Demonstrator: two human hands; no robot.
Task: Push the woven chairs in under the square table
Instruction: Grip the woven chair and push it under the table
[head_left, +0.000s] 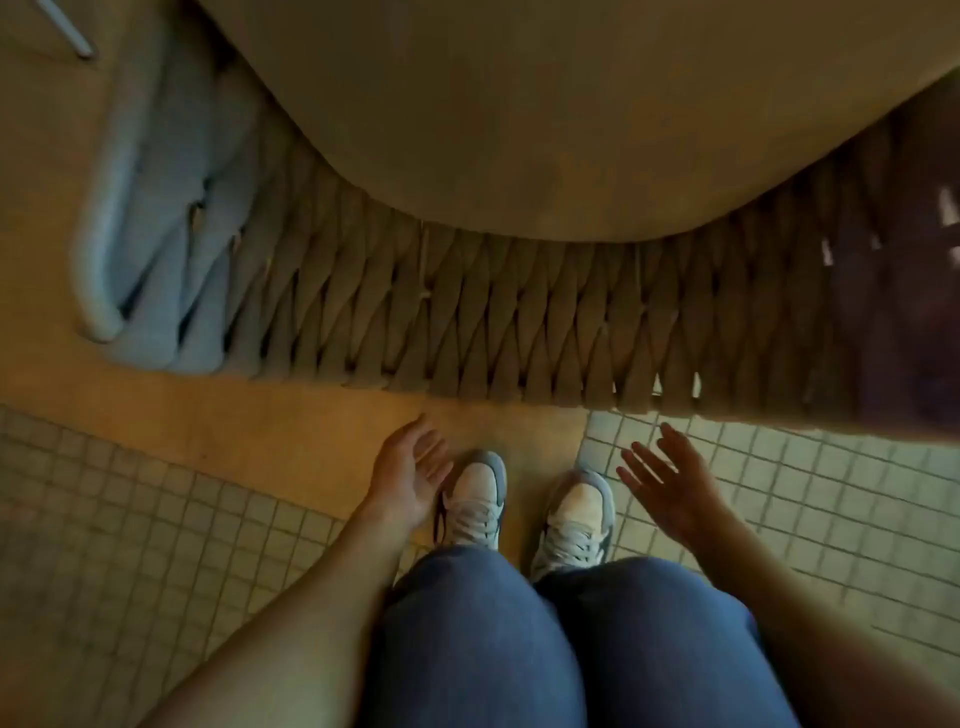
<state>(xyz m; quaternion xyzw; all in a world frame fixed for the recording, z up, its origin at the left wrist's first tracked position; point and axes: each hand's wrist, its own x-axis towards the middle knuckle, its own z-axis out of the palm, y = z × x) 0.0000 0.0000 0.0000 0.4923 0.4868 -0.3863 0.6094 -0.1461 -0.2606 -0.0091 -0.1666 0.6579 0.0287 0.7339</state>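
Observation:
A woven chair fills the upper half of the head view, seen from straight above. Its curved backrest (493, 322) of thick grey-beige rope runs left to right, and a beige seat cushion (545, 114) lies beyond it. A pale metal frame tube (98, 234) bends down the chair's left end. My left hand (410, 478) hangs just short of the backrest, fingers apart, holding nothing. My right hand (670, 483) is likewise spread and empty, a little below the backrest's edge. Neither hand touches the chair. No table shows in this view.
My two grey-and-white sneakers (478, 499) and blue-jeaned legs stand directly behind the chair. The floor is small square tiles (810, 493) with a smooth orange-lit strip (234, 421) under the chair's back. A thin metal leg (67, 28) crosses the top left corner.

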